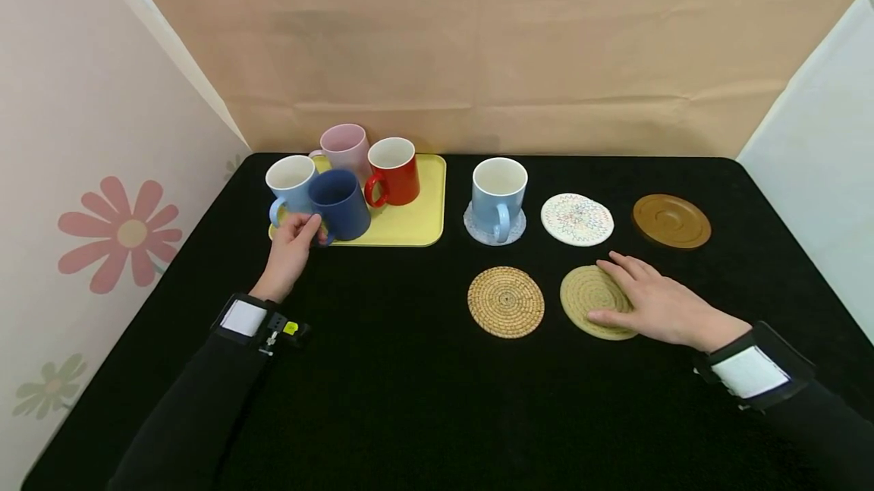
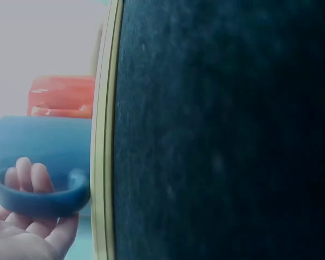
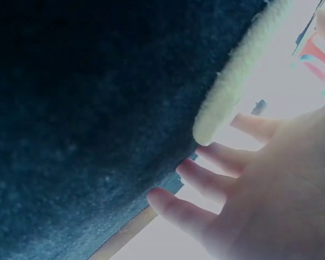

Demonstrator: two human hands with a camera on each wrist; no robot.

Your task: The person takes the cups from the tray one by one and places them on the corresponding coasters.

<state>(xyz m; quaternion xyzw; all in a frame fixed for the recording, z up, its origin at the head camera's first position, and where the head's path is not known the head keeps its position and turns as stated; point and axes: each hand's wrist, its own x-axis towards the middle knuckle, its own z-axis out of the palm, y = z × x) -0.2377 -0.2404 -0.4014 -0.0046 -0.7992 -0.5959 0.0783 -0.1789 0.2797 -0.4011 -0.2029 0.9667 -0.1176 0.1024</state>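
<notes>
A dark blue mug [image 1: 339, 206] stands at the front of the yellow tray [image 1: 429, 206]. My left hand [image 1: 290, 252] holds it by the handle [image 2: 46, 201]; in the left wrist view several fingers pass through the loop. Close beside it on the tray are a light blue mug [image 1: 292, 180], a pink mug [image 1: 347, 148] and a red mug [image 1: 397, 176]. Over on the right, my right hand [image 1: 658, 305] lies spread above the pale green woven coaster [image 1: 587, 297], overlapping its right side. From the right wrist view, straight fingers show next to the coaster's thick edge [image 3: 227, 92].
Another light blue mug [image 1: 500, 191] rests on a lacy white coaster [image 1: 471, 227]. To its right lie a speckled white coaster [image 1: 577, 219] and a brown wooden coaster [image 1: 672, 221]. A tan woven coaster [image 1: 506, 302] lies nearer me on the black table [image 1: 410, 369].
</notes>
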